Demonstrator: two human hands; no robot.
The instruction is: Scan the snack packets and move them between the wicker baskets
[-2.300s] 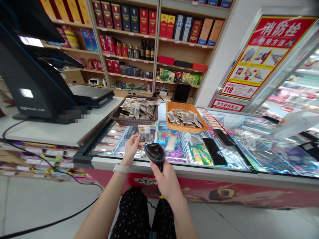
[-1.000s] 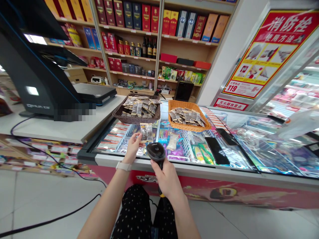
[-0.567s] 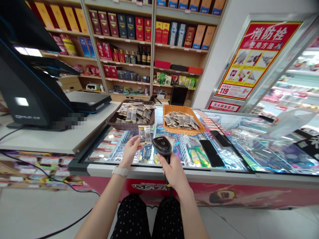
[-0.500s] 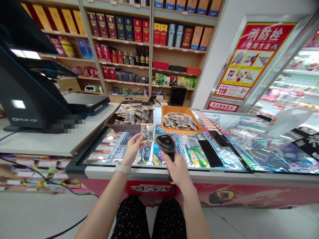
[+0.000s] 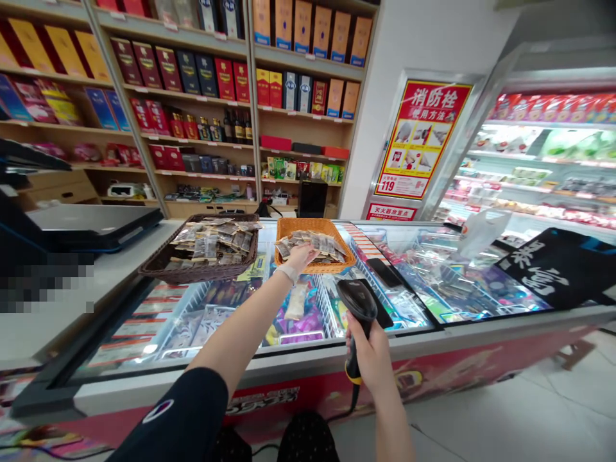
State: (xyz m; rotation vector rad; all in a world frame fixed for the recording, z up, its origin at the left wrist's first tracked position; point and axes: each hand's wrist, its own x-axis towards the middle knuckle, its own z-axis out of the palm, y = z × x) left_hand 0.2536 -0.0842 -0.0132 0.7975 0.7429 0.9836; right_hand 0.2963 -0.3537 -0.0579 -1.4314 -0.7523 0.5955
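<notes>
My left hand (image 5: 302,255) reaches over the orange wicker basket (image 5: 347,262). Its fingers stretch out at the small clear-and-brown packets (image 5: 327,245) heaped there, and no packet stands out as gripped. A black handheld barcode scanner (image 5: 359,301) with a yellow band is in my right hand (image 5: 370,350), fingers wrapped round its handle. The scanner's head points forward, over the freezer's front part. To the left, the dark brown wicker basket (image 5: 166,274) holds a larger heap of similar packets (image 5: 212,240).
Both baskets stand on the glass-topped chest freezer (image 5: 192,375). Two black phones (image 5: 384,273) lie on the glass, one partly behind the scanner. A black bag (image 5: 543,269) lies at the right. A counter scale (image 5: 91,221) is at left; the scanner's cable (image 5: 353,407) hangs down.
My left hand has moved right, from in front of the brown basket to the orange one; the packet it held no longer shows separately. The scanner remains in my right hand. The view has shifted right.
</notes>
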